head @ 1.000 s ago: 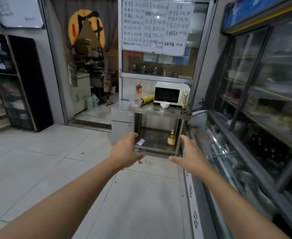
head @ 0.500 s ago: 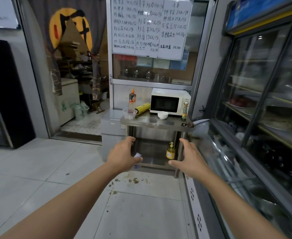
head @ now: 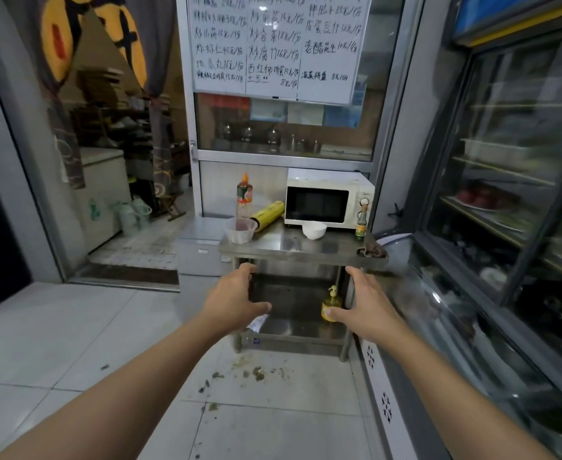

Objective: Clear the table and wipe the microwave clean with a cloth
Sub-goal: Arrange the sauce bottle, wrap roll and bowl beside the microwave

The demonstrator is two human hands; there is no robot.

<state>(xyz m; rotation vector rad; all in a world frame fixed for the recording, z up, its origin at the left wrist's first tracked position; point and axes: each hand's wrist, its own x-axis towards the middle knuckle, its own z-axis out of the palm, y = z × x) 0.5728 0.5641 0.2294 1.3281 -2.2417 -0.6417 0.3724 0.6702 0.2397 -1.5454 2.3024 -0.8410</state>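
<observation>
Hands: my left hand (head: 231, 302) and right hand (head: 369, 307) reach forward, fingers loosely spread, holding nothing.
Where: microwave (head: 327, 200) sits at the table's (head: 292, 249) back right; cloth (head: 371, 249) lies at its front right corner.
Risk: I judge a careless sweep topples the bowl (head: 314, 230) or cup (head: 239, 230).
Axis: microwave's length runs left-right, door facing me.

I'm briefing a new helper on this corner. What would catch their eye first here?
Probably the white microwave at the back right of the steel table, with a white bowl just in front of it and a brown cloth bunched at the table's right front corner. Then the two bare hands, left and right, stretched out open towards the table, holding nothing.
</observation>
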